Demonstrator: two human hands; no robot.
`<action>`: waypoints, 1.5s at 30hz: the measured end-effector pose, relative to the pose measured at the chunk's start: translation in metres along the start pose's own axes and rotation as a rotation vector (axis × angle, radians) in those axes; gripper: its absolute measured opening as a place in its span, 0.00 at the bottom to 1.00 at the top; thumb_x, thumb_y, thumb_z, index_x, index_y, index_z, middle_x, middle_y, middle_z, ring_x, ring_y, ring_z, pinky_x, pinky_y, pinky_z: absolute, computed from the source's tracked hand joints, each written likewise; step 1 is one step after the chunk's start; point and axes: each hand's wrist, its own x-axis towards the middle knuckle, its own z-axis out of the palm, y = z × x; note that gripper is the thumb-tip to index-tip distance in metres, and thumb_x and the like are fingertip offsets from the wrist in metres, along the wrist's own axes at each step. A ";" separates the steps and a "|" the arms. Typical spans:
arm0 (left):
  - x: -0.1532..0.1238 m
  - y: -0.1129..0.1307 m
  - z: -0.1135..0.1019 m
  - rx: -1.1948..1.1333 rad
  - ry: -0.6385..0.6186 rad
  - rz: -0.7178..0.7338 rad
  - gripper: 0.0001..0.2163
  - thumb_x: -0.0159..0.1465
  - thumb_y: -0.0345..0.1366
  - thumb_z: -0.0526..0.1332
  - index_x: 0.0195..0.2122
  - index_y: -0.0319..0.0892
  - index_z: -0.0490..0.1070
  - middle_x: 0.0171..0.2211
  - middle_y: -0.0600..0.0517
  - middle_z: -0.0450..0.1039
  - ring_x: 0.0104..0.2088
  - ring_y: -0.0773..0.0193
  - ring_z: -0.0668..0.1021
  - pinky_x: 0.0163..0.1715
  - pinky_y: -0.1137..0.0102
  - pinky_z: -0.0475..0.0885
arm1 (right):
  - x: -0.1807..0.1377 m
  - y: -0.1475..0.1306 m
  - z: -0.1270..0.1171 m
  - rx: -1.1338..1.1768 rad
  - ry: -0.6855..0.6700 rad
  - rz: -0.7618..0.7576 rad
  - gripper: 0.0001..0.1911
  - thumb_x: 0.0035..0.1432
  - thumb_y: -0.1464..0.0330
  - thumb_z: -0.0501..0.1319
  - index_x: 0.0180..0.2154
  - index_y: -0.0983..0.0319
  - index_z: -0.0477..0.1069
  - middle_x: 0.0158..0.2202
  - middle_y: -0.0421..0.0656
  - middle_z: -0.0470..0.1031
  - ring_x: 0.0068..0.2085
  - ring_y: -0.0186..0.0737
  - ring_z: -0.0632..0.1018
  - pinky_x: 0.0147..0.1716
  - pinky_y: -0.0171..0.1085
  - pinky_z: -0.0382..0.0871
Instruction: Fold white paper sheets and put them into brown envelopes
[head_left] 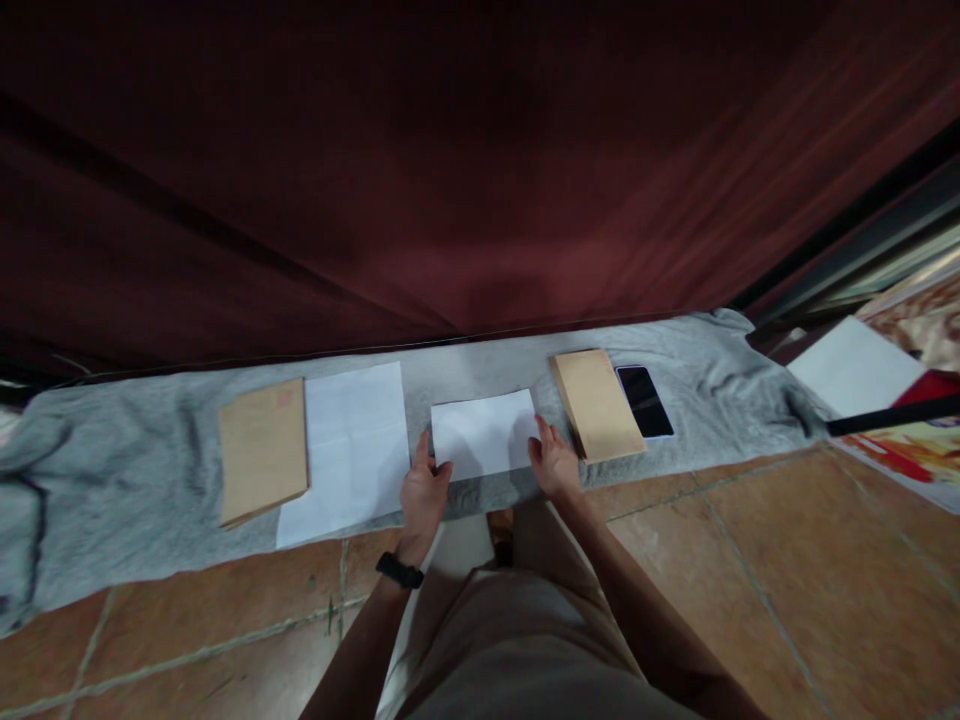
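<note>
A white sheet of paper [484, 435], apparently folded, lies flat on the grey cloth between my two hands. My left hand [426, 490] is at its lower left corner, thumb over the paper's edge and fingers pointing forward, spread apart from the thumb. At the right edge is my right hand [555, 460], its index finger stretched along the side and its thumb at the paper. Neither hand lifts the sheet. Left of it lie larger white sheets [352, 440], partly under a stack of brown envelopes [262, 450]. Another brown envelope stack [600, 405] is just beyond my right hand.
A smartphone [645, 402] lies right of the right-hand envelopes. The long narrow surface is covered by rumpled grey cloth [142, 470], with a dark red curtain [480, 200] behind it. Tiled floor [825, 560] is in front; printed packaging [915, 450] stands at far right.
</note>
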 end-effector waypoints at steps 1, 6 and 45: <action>0.000 0.001 0.000 0.007 -0.003 0.002 0.35 0.65 0.36 0.63 0.72 0.46 0.53 0.33 0.55 0.78 0.30 0.61 0.78 0.31 0.69 0.68 | 0.000 -0.001 0.000 -0.013 0.001 0.002 0.24 0.71 0.67 0.52 0.65 0.64 0.62 0.50 0.53 0.78 0.41 0.46 0.80 0.41 0.39 0.74; 0.000 0.003 0.000 0.038 -0.003 0.003 0.34 0.65 0.36 0.62 0.72 0.45 0.53 0.35 0.53 0.78 0.32 0.60 0.79 0.32 0.68 0.70 | 0.000 -0.004 0.000 -0.033 0.020 -0.010 0.23 0.71 0.67 0.51 0.64 0.64 0.64 0.47 0.54 0.77 0.39 0.47 0.79 0.40 0.41 0.73; -0.056 -0.011 0.044 0.367 0.055 0.609 0.29 0.72 0.36 0.50 0.73 0.32 0.48 0.73 0.35 0.50 0.74 0.50 0.51 0.70 0.49 0.55 | -0.058 -0.037 0.005 0.071 -0.028 -0.424 0.31 0.73 0.62 0.52 0.72 0.66 0.52 0.71 0.53 0.59 0.71 0.49 0.60 0.70 0.55 0.56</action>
